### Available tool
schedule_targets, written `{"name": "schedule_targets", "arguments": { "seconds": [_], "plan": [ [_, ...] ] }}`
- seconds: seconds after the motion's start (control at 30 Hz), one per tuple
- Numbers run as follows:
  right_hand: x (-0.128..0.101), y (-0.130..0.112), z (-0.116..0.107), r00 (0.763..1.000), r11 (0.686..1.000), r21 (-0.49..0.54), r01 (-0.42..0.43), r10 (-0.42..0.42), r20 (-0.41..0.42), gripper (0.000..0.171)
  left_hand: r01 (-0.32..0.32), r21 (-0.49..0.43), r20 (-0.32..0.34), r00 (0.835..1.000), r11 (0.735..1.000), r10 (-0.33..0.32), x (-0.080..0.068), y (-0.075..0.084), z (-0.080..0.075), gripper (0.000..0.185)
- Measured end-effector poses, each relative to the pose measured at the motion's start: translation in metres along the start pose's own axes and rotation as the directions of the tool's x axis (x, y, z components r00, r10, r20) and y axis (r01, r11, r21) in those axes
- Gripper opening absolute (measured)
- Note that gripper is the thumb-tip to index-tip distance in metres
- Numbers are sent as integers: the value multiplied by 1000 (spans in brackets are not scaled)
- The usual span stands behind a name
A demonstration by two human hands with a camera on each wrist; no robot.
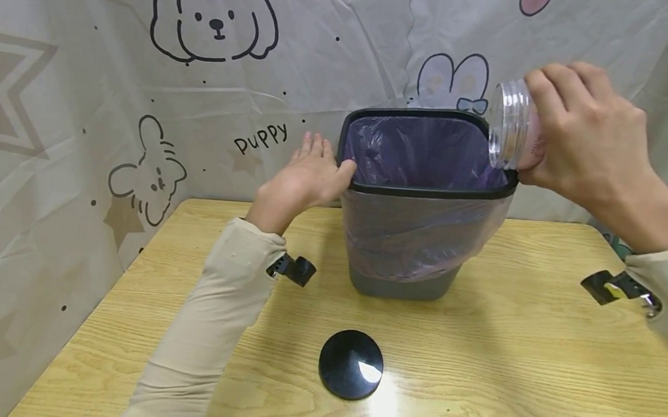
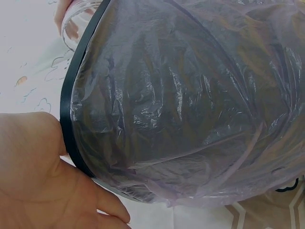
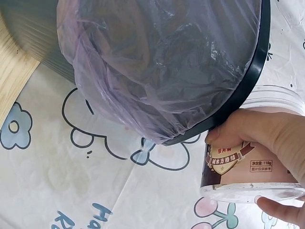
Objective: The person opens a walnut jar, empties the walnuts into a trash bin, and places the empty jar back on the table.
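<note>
A grey trash can (image 1: 404, 289) stands upright on the table, lined with a thin purple bag (image 1: 421, 222) folded over its black rim (image 2: 66, 100). At the rim's left side is my left hand (image 1: 307, 174), its thumb over the edge and its fingers stretched out along the outside. My right hand (image 1: 593, 131) grips a clear plastic jar (image 1: 511, 124) with a pink label (image 3: 267, 148). That jar is tipped on its side at the rim's right end, its threaded mouth without a lid and facing left over the opening. Its contents cannot be made out.
A round black lid (image 1: 351, 365) lies on the wooden table (image 1: 502, 385) in front of the trash can. Behind the table hangs a pale cloth (image 1: 317, 50) printed with cartoon animals. Each sleeve cuff carries a black strap mount (image 1: 296, 271).
</note>
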State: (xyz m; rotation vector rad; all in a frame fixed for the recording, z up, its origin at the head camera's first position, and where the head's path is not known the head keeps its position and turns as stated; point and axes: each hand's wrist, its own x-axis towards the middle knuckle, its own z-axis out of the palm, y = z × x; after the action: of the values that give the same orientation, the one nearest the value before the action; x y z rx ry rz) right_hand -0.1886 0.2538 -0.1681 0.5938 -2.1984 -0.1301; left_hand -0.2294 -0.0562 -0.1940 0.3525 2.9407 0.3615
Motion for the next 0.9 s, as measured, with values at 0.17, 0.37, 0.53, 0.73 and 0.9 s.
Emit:
{"name": "schedule_targets", "arguments": {
  "seconds": [0.17, 0.37, 0.53, 0.73, 0.9],
  "plan": [
    [1, 0, 0, 999, 999, -16, 41, -41, -9, 102, -21, -29, -33, 999, 999, 20, -1, 0, 2, 72],
    [3, 0, 1, 988, 987, -49, 151, -153, -32, 97, -75, -20, -71, 995, 997, 74, -2, 1, 2, 67],
    [4, -1, 2, 969, 968, -83, 239, -243, -46, 92, -81, 10, -63, 995, 997, 82, -1, 4, 0, 66],
    [5, -2, 5, 957, 957, -87, 278, -283, -62, 85, -76, 17, -64, 995, 997, 77, -1, 4, 1, 65],
    [5, -4, 8, 945, 948, -95, 304, -313, -98, 63, -78, 20, -60, 995, 997, 80, 0, 4, 1, 66]
  ]
}}
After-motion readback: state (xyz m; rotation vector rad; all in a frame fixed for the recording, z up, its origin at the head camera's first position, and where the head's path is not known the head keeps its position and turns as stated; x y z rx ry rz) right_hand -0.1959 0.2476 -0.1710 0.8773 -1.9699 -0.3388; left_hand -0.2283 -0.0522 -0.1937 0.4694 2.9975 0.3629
